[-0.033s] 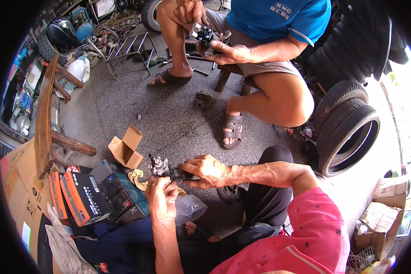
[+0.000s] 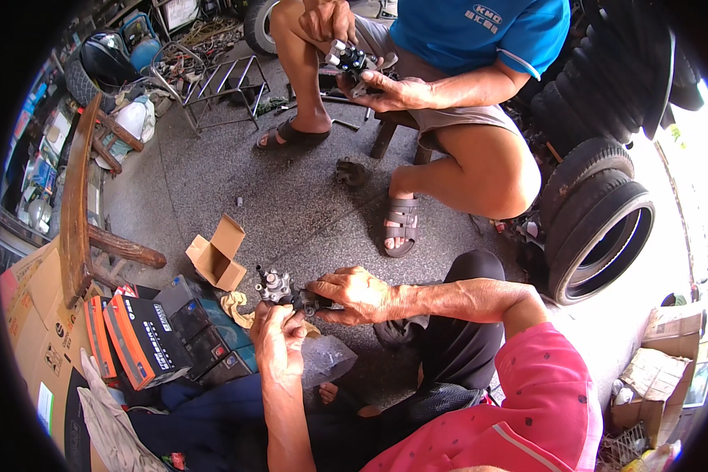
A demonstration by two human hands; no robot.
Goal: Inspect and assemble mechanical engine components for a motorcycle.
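Note:
Above my lap I hold a silver and black carburetor (image 2: pixel 275 288) between both hands. My left hand (image 2: pixel 278 338) is closed on its near side, the fingers bunched at its lower edge. From the right, my right hand (image 2: pixel 355 296) wraps round the carburetor's dark end, and the fingers cover much of it. A clear plastic bag (image 2: pixel 326 358) shows just below my hands. Beyond them, an open small cardboard box (image 2: pixel 218 253) stands on the floor with crumpled brown paper (image 2: pixel 237 307) near it.
Across from me sits a person in a blue shirt (image 2: pixel 480 39), holding a similar metal part (image 2: pixel 355 61). Black and orange boxes (image 2: pixel 148 338) and a wooden bench (image 2: pixel 77 204) are on my left. Tires (image 2: pixel 598 228) lean at the right. A metal rack (image 2: pixel 220 86) stands at the far left.

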